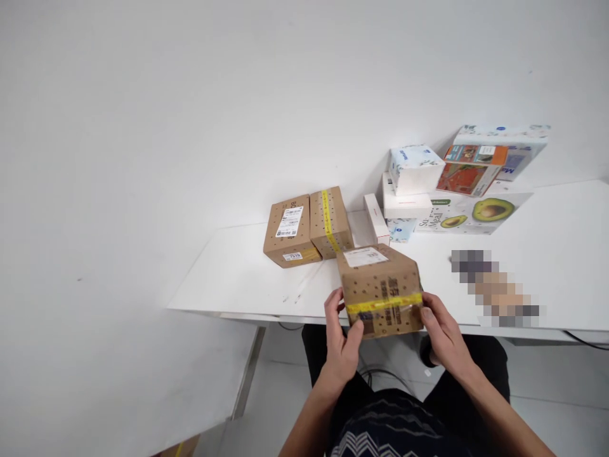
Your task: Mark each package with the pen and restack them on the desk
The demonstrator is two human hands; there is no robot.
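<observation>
Between my two hands a brown cardboard box [383, 279] is held tilted over the table's front edge. Yellow tape runs across the side facing me, and a white label lies on its upper face. My left hand [343, 339] grips the lower left corner, thumb on the near side. My right hand [442, 330] presses the right side with fingers and thumb. Behind and left of it stand two similar boxes side by side: a labelled cardboard box [291, 238] and a yellow-taped cardboard box [333, 225].
Against the wall stand a white-and-blue box [413, 171], a slim white box [377, 219], an orange-red box [471, 171] and a large avocado-print box [480, 214]. A pixelated patch covers something on the white table [571, 254] at right. A black cable [587, 343] hangs at the front edge.
</observation>
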